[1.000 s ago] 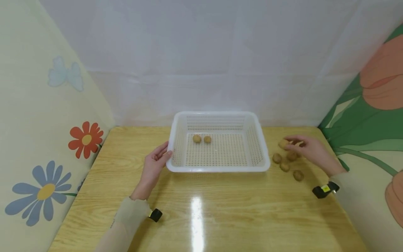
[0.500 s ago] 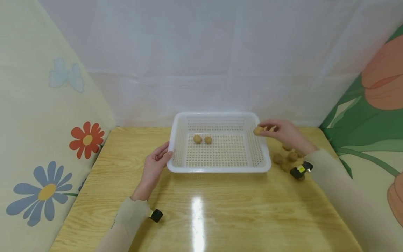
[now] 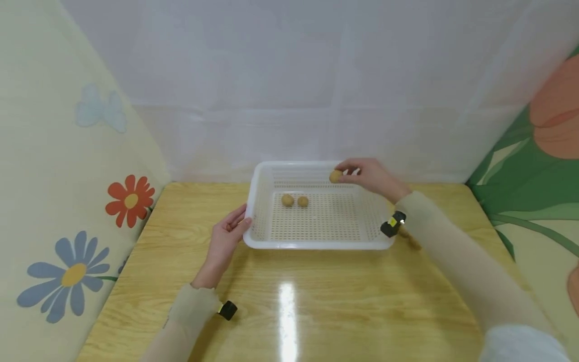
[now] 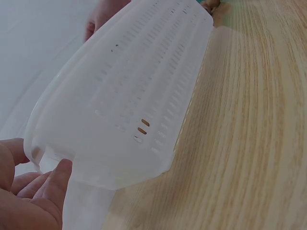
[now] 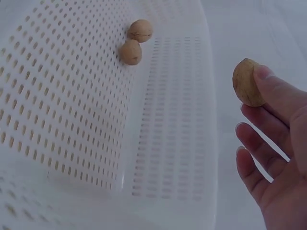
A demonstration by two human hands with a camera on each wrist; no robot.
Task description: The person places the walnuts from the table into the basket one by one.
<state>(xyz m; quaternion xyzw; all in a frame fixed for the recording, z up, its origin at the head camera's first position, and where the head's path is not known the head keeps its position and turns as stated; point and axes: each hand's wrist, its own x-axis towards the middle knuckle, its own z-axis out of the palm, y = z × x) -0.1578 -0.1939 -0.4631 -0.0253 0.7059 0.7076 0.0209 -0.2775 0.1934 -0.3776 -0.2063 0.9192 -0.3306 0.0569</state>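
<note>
A white perforated plastic basket (image 3: 316, 245) sits on the wooden table, close to the back wall. My left hand (image 3: 221, 244) grips its left rim, the thumb on top; in the left wrist view fingertips press the basket's outer end. Over the basket's far right part, my right hand (image 3: 372, 176) pinches a walnut (image 3: 335, 176) between thumb and fingers. The right wrist view shows this walnut (image 5: 247, 84) with the other fingers spread loosely below it. Inside the basket, two walnuts (image 5: 140, 30) lie side by side, toward the left of the floor in the head view.
Walnuts (image 3: 414, 244) on the table right of the basket are mostly hidden behind my right forearm. A white cloth wall (image 3: 294, 90) stands behind the table (image 3: 226, 322). Flower-printed panels (image 3: 45, 176) flank both sides. Each wrist carries a small black camera (image 3: 227, 310).
From the pile at the right, my right hand has lifted a walnut and carried it left over the basket. My left hand stays at the rim. The view has shifted slightly.
</note>
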